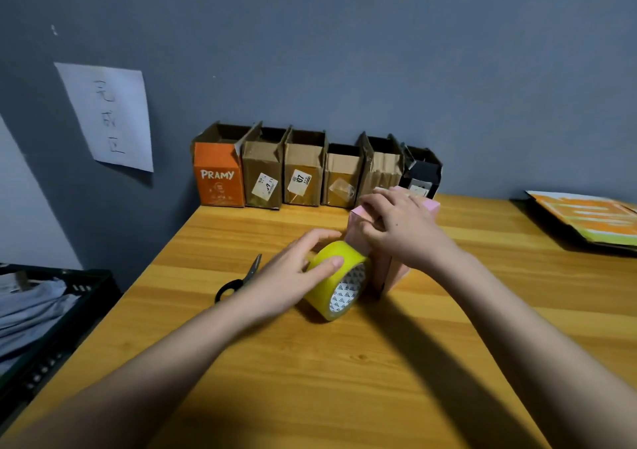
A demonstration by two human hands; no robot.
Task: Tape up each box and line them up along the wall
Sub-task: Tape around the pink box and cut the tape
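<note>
at the far left, folded grey cloth is being held in a black crate (69,314) beside the wooden table (344,379). a sheet of paper (107,117) with handwritten characters is being displayed on the grey wall above it. black-handled scissors (238,279) are lying flat on the table, just left of the left hand (293,272). that hand is being curled over the top of the yellow tape roll (336,281), thumb on the near face, fingers over the far rim; the roll is being kept on edge on the table, touching the pink box (393,269). along the wall behind, six boxes are being lined up side by side: an orange box (217,176) marked pramy, four brown boxes (301,176) with labels, then a black box (422,174). the pink box is standing upright near the table's middle, in front of the row's right end and apart from it. the right hand (403,228) is being laid over its top, fingers bent over the left edge, gripping it. at the far right, orange flattened cardboard (586,217) is lying on the table edge.
</note>
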